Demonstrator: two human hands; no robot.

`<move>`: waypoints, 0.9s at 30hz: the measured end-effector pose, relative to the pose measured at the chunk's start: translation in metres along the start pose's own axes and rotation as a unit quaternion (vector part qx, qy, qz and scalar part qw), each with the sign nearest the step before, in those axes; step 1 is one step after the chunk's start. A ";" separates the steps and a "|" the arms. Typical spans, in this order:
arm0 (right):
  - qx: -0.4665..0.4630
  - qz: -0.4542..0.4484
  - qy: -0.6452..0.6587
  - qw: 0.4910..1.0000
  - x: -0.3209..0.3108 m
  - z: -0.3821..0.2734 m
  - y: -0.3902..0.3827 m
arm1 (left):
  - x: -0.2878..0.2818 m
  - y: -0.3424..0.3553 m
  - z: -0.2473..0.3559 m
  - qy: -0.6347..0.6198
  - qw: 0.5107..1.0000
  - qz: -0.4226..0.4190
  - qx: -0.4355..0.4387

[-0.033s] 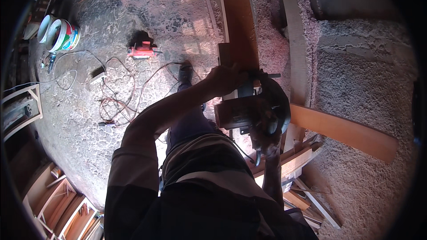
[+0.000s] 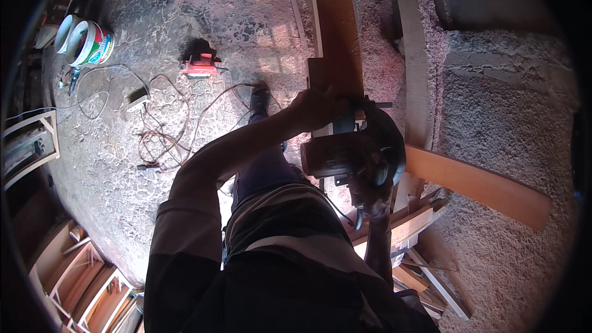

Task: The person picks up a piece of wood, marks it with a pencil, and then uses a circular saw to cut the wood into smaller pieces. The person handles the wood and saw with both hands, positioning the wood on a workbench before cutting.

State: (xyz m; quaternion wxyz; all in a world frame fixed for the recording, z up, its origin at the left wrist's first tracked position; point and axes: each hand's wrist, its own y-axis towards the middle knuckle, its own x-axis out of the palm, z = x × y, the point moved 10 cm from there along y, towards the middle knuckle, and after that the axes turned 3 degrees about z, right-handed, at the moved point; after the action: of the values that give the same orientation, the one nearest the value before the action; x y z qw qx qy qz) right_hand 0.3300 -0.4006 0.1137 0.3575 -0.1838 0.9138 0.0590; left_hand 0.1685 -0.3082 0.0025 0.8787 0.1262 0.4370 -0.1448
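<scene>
A circular saw (image 2: 333, 155) rests across a long reddish-brown board (image 2: 336, 31), its motor body pointing left and its round guard on the right. My right hand (image 2: 373, 200) is wrapped around the saw's rear handle. Just ahead of the saw, my left hand (image 2: 320, 110) is closed over the board's left side; its fingertips are in shadow. Beside that hand, a short dark wooden piece (image 2: 315, 73) sits along the board's left edge. The blade and the cut line are hidden under the saw.
Another reddish board (image 2: 481, 185) sticks out to the right over sawdust (image 2: 505, 117). A long beam (image 2: 414, 68) runs alongside. On the floor at left lie a red power tool (image 2: 200, 66), tangled cords (image 2: 163, 142) and a power strip (image 2: 137, 103). Buckets (image 2: 91, 44) and wooden frames (image 2: 80, 271) stand farther left.
The whole view has shifted very slightly. Both hands and the saw keep the same places on the board.
</scene>
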 end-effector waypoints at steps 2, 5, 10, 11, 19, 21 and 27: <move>-0.065 0.017 -0.046 0.997 -0.003 -0.011 -0.002 | 0.000 -0.005 0.002 0.012 0.999 0.027 0.015; -0.097 0.018 -0.088 0.991 -0.001 -0.015 -0.005 | -0.005 -0.006 0.009 0.031 0.994 0.081 0.062; 0.071 0.003 0.063 0.995 0.004 0.022 -0.008 | 0.009 0.001 0.008 0.059 0.997 0.003 0.056; 0.164 -0.006 0.129 0.978 0.008 0.040 -0.013 | 0.003 0.000 0.009 0.055 0.997 0.019 0.059; 0.249 -0.014 0.194 0.949 0.008 0.035 -0.013 | -0.007 0.005 0.008 -0.006 0.997 -0.017 -0.073; 0.225 -0.014 0.188 0.956 0.007 0.028 -0.008 | -0.002 0.012 0.000 -0.035 0.989 -0.053 -0.134; 0.257 -0.011 0.211 0.943 0.009 0.040 -0.011 | 0.008 0.023 0.004 0.007 0.989 -0.080 -0.127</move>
State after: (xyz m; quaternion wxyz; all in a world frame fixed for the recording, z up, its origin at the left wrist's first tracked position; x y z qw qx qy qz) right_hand 0.3535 -0.4039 0.0788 0.1923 -0.1042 0.9503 -0.2217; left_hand 0.1846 -0.2895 0.0001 0.8702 -0.0206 0.4666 -0.1566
